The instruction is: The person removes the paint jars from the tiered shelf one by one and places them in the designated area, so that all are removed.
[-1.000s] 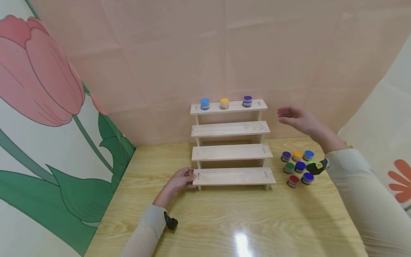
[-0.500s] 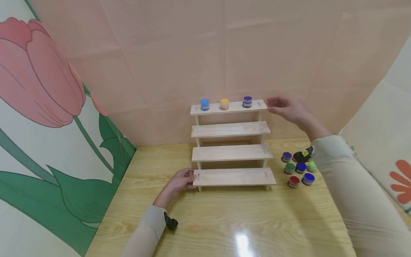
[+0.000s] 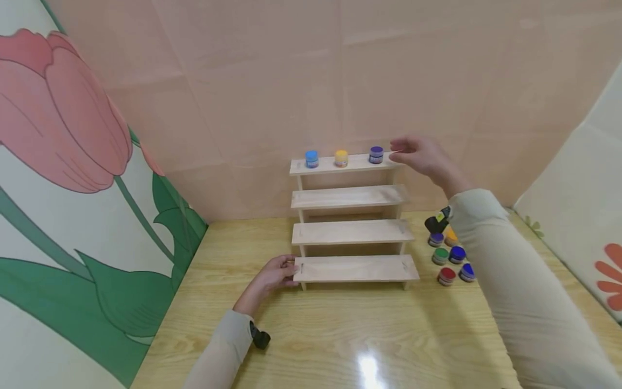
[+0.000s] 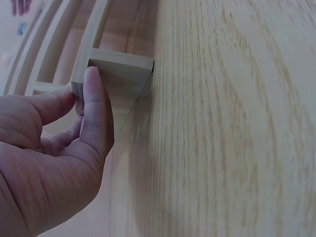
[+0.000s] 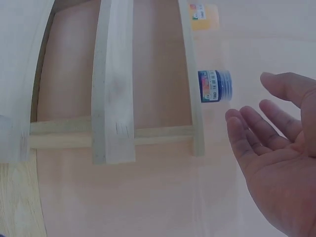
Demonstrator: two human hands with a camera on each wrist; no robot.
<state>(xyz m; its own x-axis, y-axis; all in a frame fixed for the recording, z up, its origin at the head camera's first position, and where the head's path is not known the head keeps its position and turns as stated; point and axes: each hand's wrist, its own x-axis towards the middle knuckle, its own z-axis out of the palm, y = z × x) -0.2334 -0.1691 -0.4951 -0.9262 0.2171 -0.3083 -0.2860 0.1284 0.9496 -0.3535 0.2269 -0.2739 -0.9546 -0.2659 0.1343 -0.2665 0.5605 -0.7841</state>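
A stepped wooden display rack [image 3: 355, 232] stands on the table. My left hand [image 3: 278, 273] pinches the left end of its lowest board, thumb on top and fingers beneath, as the left wrist view [image 4: 94, 106] of those fingers also shows. On the top board stand a light blue paint jar [image 3: 311, 159], a yellow paint jar [image 3: 342, 158] and a purple paint jar [image 3: 376, 155]. Just right of the purple jar, my right hand [image 3: 420, 156] hovers by the top board's right end. Its fingers are loosely bent and hold nothing; in the right wrist view a gap separates them from the purple jar [image 5: 215, 86].
Several more paint jars sit in a group right of the rack, among them a green jar [image 3: 440, 256], a red jar [image 3: 446, 276] and a dark blue jar [image 3: 457, 254]. My right sleeve [image 3: 515, 281] covers part of the group. A pink-beige sheet [image 3: 243, 108] hangs behind the rack.
My right hand has moved left and slightly up, from beyond the rack's right side to the purple jar. The left hand and the jars on the rack have stayed in place.
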